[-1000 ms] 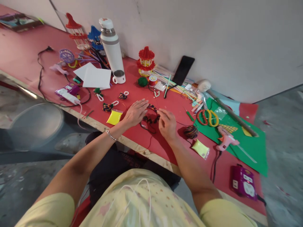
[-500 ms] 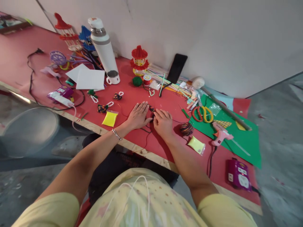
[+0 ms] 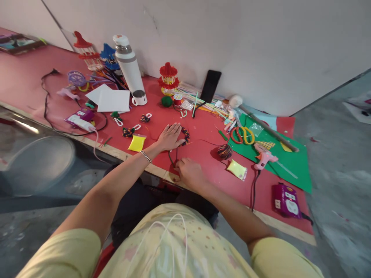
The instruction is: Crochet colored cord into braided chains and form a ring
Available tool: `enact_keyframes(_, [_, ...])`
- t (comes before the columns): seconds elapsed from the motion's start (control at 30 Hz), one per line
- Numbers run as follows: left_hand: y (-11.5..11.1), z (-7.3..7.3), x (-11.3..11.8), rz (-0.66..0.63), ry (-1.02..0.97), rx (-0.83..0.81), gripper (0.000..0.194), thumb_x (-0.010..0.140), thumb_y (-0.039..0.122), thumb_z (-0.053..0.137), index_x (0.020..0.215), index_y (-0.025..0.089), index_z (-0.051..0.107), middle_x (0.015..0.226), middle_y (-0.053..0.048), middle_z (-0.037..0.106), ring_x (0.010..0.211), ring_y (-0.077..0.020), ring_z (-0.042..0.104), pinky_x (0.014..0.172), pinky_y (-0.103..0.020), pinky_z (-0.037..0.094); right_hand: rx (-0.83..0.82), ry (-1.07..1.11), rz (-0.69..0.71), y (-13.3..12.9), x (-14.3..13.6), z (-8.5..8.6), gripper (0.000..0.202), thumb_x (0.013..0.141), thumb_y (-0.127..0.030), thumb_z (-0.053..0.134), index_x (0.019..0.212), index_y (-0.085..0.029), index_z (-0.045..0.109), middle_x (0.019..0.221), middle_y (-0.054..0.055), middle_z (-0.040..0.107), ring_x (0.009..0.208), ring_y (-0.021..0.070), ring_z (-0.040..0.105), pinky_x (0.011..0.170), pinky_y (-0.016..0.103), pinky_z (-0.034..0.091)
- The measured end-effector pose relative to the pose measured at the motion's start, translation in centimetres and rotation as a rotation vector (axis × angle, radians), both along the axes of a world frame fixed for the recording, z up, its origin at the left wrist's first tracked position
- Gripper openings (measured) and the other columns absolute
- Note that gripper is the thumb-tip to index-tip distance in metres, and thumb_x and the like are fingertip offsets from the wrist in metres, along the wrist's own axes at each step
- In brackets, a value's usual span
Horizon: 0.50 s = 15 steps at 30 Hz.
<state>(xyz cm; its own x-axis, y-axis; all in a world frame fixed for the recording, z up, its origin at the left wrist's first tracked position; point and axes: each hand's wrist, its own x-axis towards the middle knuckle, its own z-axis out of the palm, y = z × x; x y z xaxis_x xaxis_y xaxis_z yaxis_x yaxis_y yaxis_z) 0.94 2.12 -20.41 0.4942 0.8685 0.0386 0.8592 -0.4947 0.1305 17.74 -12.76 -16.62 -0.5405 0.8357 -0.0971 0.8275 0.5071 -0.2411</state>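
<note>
My left hand [image 3: 170, 138] lies flat on the red tabletop, fingers stretched out, over the left side of a curved, dark multicoloured yarn piece [image 3: 186, 136]. Part of that piece is hidden under the palm. Closer to the front edge, my right hand [image 3: 189, 173] is closed, its fingertips pinching a dark yarn strand [image 3: 171, 157] that trails down from the piece. From the piece a thin strand runs right to a ball of multicoloured yarn [image 3: 224, 151]. Yellow bead packets [image 3: 137, 143] lie to the left and right of the hands.
Beaded yarn pieces [image 3: 128, 132] lie left, near a white bottle [image 3: 130, 69] and cup [image 3: 139, 98]. At the back stands a phone [image 3: 211, 85]. Scissors [image 3: 247, 136], a pink glue gun [image 3: 264, 157] and a purple power socket [image 3: 286, 200] are on the right.
My right hand has moved off the yarn piece, down towards the table's front edge, and now pinches a strand. More of the curved piece shows. My left hand stays flat. The view has shifted slightly.
</note>
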Motion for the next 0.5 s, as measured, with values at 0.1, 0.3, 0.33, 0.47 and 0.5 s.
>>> enact_keyframes(0.1, [0.0,0.1,0.0,0.004,-0.006,0.004,0.081,0.105,0.058,0.032,0.165,0.003,0.031,0.175,-0.019,0.024,0.164,-0.0304,0.021,0.133,-0.050,0.012,-0.010,0.027,0.128,-0.1,0.6,0.8,0.018,0.102,-0.032,0.058,0.103,-0.020,0.071,0.101,0.008,0.074,0.095,0.0213,0.066,0.077,0.031,0.046])
enact_keyframes(0.3, [0.3,-0.6,-0.3,-0.017,-0.004,0.014,0.083,0.104,0.060,0.030,0.166,0.003,0.030,0.175,-0.018,0.023,0.164,-0.0306,0.020,0.133,-0.049,0.009,0.181,0.164,0.135,1.4,-0.4,0.0,0.039,0.108,-0.043,0.044,0.124,-0.021,0.071,0.128,0.014,0.073,0.119,0.0267,0.063,0.098,0.039,0.051])
enact_keyframes(0.33, [0.5,-0.7,-0.4,-0.020,-0.004,0.018,0.084,0.104,0.061,0.030,0.166,0.004,0.030,0.176,-0.018,0.023,0.164,-0.0302,0.020,0.133,-0.048,0.009,0.194,0.190,0.166,1.6,-0.8,-0.5,0.042,0.107,-0.044,0.046,0.136,-0.020,0.066,0.141,0.015,0.068,0.129,0.0285,0.059,0.105,0.043,0.049])
enact_keyframes(0.47, [1.6,-0.7,-0.7,0.002,0.003,0.019,0.083,0.105,0.061,0.026,0.166,0.005,0.029,0.176,-0.016,0.023,0.164,-0.0286,0.020,0.133,-0.047,0.010,0.163,0.226,0.291,1.0,-0.8,-1.8,0.058,0.103,-0.046,0.055,0.149,-0.012,0.056,0.159,0.018,0.055,0.148,0.0333,0.049,0.119,0.050,0.043])
enact_keyframes(0.5, [1.9,-0.6,-0.8,0.017,0.002,0.016,0.083,0.105,0.061,0.025,0.166,0.005,0.029,0.176,-0.016,0.023,0.164,-0.0287,0.020,0.133,-0.048,0.010,0.148,0.232,0.314,0.7,-0.4,-1.9,0.055,0.103,-0.045,0.056,0.147,-0.013,0.058,0.158,0.017,0.057,0.148,0.0326,0.050,0.119,0.050,0.043])
